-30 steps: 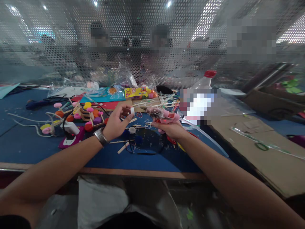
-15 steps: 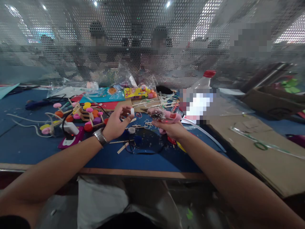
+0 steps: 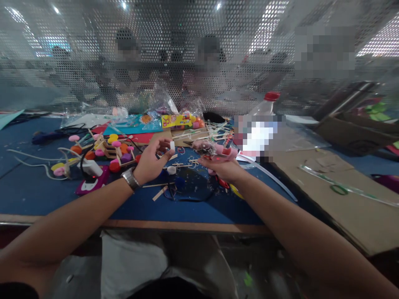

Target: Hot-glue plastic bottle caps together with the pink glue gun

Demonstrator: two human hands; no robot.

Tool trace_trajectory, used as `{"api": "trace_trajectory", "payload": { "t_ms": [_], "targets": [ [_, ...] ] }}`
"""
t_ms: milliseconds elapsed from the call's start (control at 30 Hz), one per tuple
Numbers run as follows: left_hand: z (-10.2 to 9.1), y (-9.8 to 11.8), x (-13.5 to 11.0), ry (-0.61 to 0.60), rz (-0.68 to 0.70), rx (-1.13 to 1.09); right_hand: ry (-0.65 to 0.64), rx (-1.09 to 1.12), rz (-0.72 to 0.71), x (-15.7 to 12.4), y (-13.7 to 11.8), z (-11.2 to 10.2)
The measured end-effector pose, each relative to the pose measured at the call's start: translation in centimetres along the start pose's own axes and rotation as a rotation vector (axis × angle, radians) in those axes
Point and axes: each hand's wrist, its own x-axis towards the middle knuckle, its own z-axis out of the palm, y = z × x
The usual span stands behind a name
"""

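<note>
While the left hand point(image 3: 152, 161) is pinching the cap point(image 3: 172, 145) at thumb and fingertips, the right hand point(image 3: 225, 169) is wrapping its fingers round the glue gun point(image 3: 220, 150). Both are hovering mid-desk point(image 3: 140, 211), between near and far edges. Trigger finger is hiding, so can't tell if it's pressing.

Cap is standing edge-up at the tips, likely so one flat face is staying clear and skin is keeping off the hot end. Gun is lying about level, nozzle pointing at the cap but not touching. Glue stick point(image 3: 271, 176) is seemingly trailing from the gun's back toward the desk's right side, being too long to fit inside. Second cap point(image 3: 171, 170) is resting below, nearer the front edge, within reach. Model point(image 3: 109, 149) and power strip point(image 3: 93, 183) are sitting toward the left edge, probably to leave the middle workable; cardboard point(image 3: 330, 195) is taking up the right.

Vs half a second ago: hands, cap and gun are holding practically the same pose, gap about unchanged. Everything is showing a touch further left, so probably just the head turning
</note>
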Motion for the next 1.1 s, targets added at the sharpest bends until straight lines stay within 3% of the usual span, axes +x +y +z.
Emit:
{"api": "trace_trajectory", "payload": {
  "t_ms": [400, 700, 1100],
  "targets": [
    [-0.07, 0.18, -0.22, -0.035, 0.022, -0.101, -0.014, 0.011, 0.032, 0.00, 0.39, 0.01],
    [-0.11, 0.28, -0.26, -0.045, 0.059, -0.112, -0.102, 0.054, -0.094, 0.39, 0.48, 0.22],
    [-0.11, 0.29, -0.28, -0.050, 0.084, -0.087, -0.044, 0.076, 0.006, 0.31, 0.24, 0.17]
  ]
}}
